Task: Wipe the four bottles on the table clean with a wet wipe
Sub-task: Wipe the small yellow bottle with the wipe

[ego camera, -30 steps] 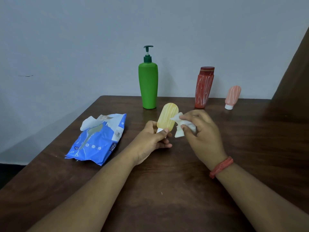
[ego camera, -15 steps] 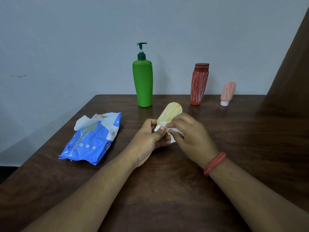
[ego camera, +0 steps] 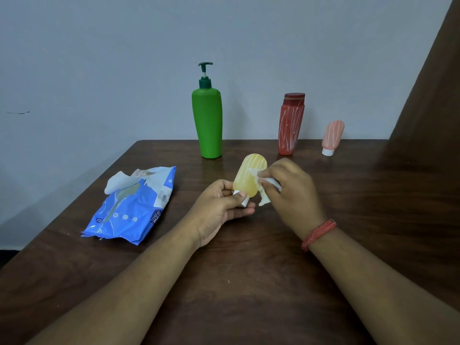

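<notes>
**Over the middle of the surface: wiping the yellow bottle**

Above the centre of the dark wooden surface (ego camera: 249, 282), your left hand (ego camera: 221, 207) is closed around the white cap end of a small yellow bottle (ego camera: 249, 178), holding it cap-down with its rounded end tilted up and away from you. Your right hand (ego camera: 291, 192) is pinched shut on a crumpled white wet wipe (ego camera: 263, 188) and presses it against the bottle's right side. A red band (ego camera: 318, 234) circles that wrist.

At the far edge of the surface, three more bottles stand in a row, well apart from your hands: a tall green pump bottle (ego camera: 207, 125), a red bottle (ego camera: 290, 125) marked with white streaks, and a small pink bottle (ego camera: 332, 136) resting on its white cap. To your left lies a blue pack of wipes (ego camera: 132, 207), open, with a sheet poking out.

You appear to be on the yellow bottle's wiping step; whether the others are already cleaned is unclear, though the streaks on the red and pink ones suggest not. Next, you would likely turn the bottle in your left hand so the wipe reaches its hidden faces, then set it down upright and pick another.
</notes>
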